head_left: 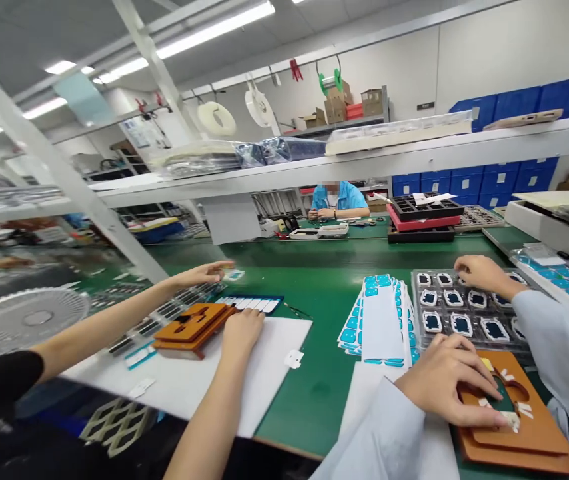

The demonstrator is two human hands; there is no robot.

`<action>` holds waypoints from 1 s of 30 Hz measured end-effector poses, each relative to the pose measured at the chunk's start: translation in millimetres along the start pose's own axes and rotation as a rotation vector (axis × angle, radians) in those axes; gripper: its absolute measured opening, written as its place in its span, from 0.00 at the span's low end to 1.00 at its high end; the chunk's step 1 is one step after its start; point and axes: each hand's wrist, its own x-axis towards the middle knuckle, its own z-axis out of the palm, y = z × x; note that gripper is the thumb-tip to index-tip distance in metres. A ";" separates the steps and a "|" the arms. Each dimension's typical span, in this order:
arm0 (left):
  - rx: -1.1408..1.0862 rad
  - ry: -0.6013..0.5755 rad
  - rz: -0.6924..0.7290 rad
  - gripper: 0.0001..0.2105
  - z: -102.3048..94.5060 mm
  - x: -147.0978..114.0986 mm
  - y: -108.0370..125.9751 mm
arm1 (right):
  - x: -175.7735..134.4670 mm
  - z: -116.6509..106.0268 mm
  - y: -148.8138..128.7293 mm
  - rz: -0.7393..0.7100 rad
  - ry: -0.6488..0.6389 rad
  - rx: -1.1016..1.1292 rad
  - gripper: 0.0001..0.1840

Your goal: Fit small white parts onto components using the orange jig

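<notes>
My left hand (447, 383), in a pale sleeve, lies on an orange jig (529, 433) at the bottom right. Its fingers bend down onto a dark part with white tabs (507, 407) in the jig's cut-out. My right hand (482, 273) reaches over the far edge of a grey tray (464, 317) of dark, white-rimmed parts. Its fingertips touch a cell there, and whether they pinch a part is hidden. A fanned stack of white sheets with blue stickers (382, 313) lies left of the tray.
A co-worker's bare arms at left: one hand (242, 330) beside a second orange jig (192, 327) on white paper (264, 373), the other hand (207, 272) further back. A white fan (24, 317) stands far left. A seated person (337, 200) works across the green table (314, 280).
</notes>
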 end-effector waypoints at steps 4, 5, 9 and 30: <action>-0.562 0.644 -0.252 0.21 -37.8 6.4 -9.3 | 0.4 14.1 -16.3 -0.074 -0.033 0.022 0.19; -0.700 0.902 -0.335 0.20 -50.7 5.1 -14.7 | 1.0 17.4 -18.6 -0.069 -0.044 0.031 0.20; -0.839 1.409 -0.511 0.09 -88.0 -8.0 -40.9 | 4.7 21.4 -22.1 -0.072 -0.036 0.148 0.15; -0.638 0.772 -0.533 0.13 -33.8 8.2 -35.2 | -179.2 1.3 -19.8 -0.162 0.060 0.802 0.16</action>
